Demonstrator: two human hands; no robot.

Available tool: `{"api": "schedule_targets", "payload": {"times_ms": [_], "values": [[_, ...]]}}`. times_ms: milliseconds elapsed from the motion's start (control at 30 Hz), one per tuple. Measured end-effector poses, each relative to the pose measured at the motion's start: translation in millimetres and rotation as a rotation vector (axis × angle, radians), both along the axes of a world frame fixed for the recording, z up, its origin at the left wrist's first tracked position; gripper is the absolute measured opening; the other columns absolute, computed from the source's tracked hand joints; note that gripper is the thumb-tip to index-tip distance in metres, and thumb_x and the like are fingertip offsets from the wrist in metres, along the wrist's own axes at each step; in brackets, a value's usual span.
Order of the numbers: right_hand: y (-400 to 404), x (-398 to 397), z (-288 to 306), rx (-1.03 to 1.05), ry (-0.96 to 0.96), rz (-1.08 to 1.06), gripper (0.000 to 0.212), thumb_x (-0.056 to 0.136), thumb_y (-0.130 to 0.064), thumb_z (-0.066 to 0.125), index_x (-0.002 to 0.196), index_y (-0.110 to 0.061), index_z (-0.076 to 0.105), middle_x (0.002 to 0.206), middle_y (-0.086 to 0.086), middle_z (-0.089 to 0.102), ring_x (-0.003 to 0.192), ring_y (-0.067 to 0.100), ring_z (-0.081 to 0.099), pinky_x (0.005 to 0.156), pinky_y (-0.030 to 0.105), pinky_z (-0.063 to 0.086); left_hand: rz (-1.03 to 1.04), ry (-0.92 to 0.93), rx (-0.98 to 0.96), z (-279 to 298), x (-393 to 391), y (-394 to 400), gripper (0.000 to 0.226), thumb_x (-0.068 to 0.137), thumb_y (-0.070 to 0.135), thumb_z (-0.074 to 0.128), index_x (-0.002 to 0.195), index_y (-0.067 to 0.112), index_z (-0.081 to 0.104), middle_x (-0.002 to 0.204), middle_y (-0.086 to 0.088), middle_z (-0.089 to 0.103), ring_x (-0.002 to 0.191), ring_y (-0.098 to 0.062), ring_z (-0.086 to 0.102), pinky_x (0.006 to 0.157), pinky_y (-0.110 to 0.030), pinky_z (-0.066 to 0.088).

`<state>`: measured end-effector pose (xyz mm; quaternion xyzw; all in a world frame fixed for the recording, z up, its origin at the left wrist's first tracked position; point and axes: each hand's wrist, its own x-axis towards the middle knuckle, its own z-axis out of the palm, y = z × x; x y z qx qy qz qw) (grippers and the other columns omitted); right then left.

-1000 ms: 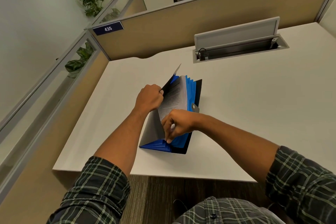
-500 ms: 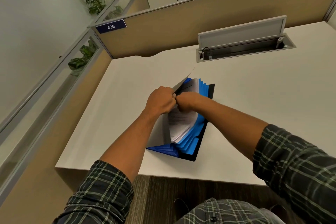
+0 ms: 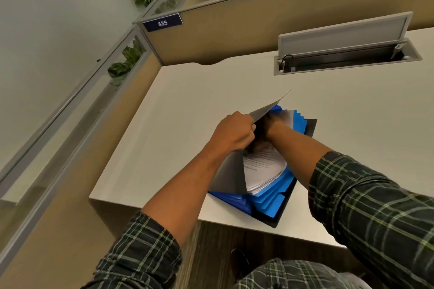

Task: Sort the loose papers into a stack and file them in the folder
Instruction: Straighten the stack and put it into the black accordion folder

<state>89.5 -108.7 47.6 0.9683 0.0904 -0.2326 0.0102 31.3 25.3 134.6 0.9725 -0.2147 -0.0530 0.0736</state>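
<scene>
Inside blue folder (image 3: 272,202), white papers (image 3: 263,169)

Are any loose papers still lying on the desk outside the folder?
No: the papers sit inside the folder, whose grey flap the left hand holds open, and the desk around it shows no sheets.

Left hand (image 3: 232,132) up front, curled into fist, knuckles toward camera, thumb side pinching thin edge at top. Left forearm bare, stretched forward from lower left, plaid sleeve pushed up near elbow. Right forearm came in from lower right, bare to rolled plaid cuff, angled up and left. Right hand (image 3: 264,128) mostly hidden and blurred, tucked in just beside left fist; finger pose could not be told. Hands close together, wrists nearly meeting, both arms extended.
</scene>
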Motion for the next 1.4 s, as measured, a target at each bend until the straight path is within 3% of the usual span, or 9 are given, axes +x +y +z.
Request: {"api": "schedule_targets", "payload": {"times_ms": [167, 467, 533, 667, 833, 967, 1133, 1267, 1400], "values": [[-3, -4, -18, 0.057, -0.061, 0.059, 0.076, 0.090, -0.065, 0.052, 0.151, -0.022, 0.040, 0.153, 0.010, 0.048, 0.142, 0.032, 0.043, 0.119, 0.044, 0.034, 0.001, 0.011, -0.024, 0, 2, -4, 0.029, 0.102, 0.024, 0.044, 0.078, 0.013, 0.056, 0.085, -0.013, 0.067, 0.069, -0.023, 0.053, 0.057, -0.030, 0.031], [-12, -8, -34, 0.050, -0.196, 0.042, 0.051, 0.105, -0.039, 0.048, 0.150, -0.016, 0.041, 0.152, 0.009, 0.050, 0.143, 0.029, 0.043, 0.118, 0.033, 0.031, -0.022, 0.023, -0.040, -9, 3, -21, 0.030, 0.103, 0.027, 0.043, 0.099, 0.008, 0.067, 0.101, -0.017, 0.069, 0.081, -0.028, 0.061, 0.077, -0.037, 0.052], [-14, -10, -35, 0.099, -0.235, 0.020, 0.047, 0.106, -0.033, 0.049, 0.148, -0.011, 0.047, 0.150, 0.012, 0.053, 0.140, 0.030, 0.046, 0.112, 0.027, 0.035, -0.024, -0.006, -0.022, -9, 5, -25, 0.030, 0.101, 0.024, 0.046, 0.103, 0.007, 0.069, 0.102, -0.018, 0.070, 0.083, -0.031, 0.063, 0.074, -0.035, 0.050], [-18, -11, -27, 0.216, -0.226, -0.022, 0.049, 0.098, -0.039, 0.062, 0.140, -0.014, 0.055, 0.144, 0.009, 0.059, 0.136, 0.028, 0.051, 0.113, 0.037, 0.037, -0.004, -0.078, 0.018, -15, 12, -37, 0.026, 0.095, 0.018, 0.051, 0.105, 0.006, 0.071, 0.100, -0.018, 0.072, 0.079, -0.032, 0.064, 0.072, -0.034, 0.048], [-34, -14, -27, 0.363, -0.240, 0.013, 0.066, 0.092, -0.041, 0.071, 0.150, -0.019, 0.049, 0.155, 0.007, 0.050, 0.145, 0.029, 0.039, 0.118, 0.041, 0.033, 0.076, -0.125, 0.066, -25, 27, -51, 0.021, 0.092, 0.018, 0.053, 0.096, 0.009, 0.072, 0.076, -0.009, 0.063, 0.050, -0.014, 0.039, 0.062, -0.030, 0.040], [-62, -31, -42, 0.342, -0.432, 0.132, 0.049, 0.088, -0.038, 0.073, 0.134, -0.021, 0.066, 0.145, 0.007, 0.060, 0.137, 0.030, 0.050, 0.116, 0.043, 0.036, 0.081, -0.088, 0.114, -31, 31, -63, 0.016, 0.091, 0.020, 0.055, 0.084, 0.011, 0.065, 0.058, 0.001, 0.045, 0.049, -0.013, 0.043, 0.059, -0.029, 0.044], [-95, -55, -64, 0.298, -0.494, 0.055, 0.029, 0.097, -0.035, 0.061, 0.119, -0.024, 0.077, 0.135, -0.006, 0.069, 0.141, 0.021, 0.048, 0.117, 0.038, 0.031, 0.086, -0.019, 0.145, -43, 29, -84, 0.019, 0.090, 0.027, 0.060, 0.077, 0.015, 0.055, 0.061, 0.001, 0.049, 0.053, -0.015, 0.051, 0.056, -0.027, 0.047], [-107, -73, -73, 0.321, -0.547, 0.009, 0.023, 0.094, -0.031, 0.069, 0.110, -0.020, 0.081, 0.134, -0.001, 0.070, 0.139, 0.026, 0.052, 0.115, 0.043, 0.036, 0.099, 0.001, 0.206, -62, 25, -95, 0.033, 0.090, 0.038, 0.060, 0.066, 0.019, 0.049, 0.061, 0.003, 0.050, 0.051, -0.012, 0.048, 0.048, -0.025, 0.038], [-115, -86, -80, 0.291, -0.706, 0.134, 0.014, 0.081, -0.025, 0.077, 0.092, -0.018, 0.084, 0.117, 0.002, 0.077, 0.129, 0.031, 0.061, 0.108, 0.050, 0.045, 0.104, -0.020, 0.200, -84, 23, -94, 0.052, 0.096, 0.064, 0.041, 0.099, 0.017, 0.063, 0.088, -0.004, 0.066, 0.079, -0.023, 0.065, 0.061, -0.031, 0.042]]}}
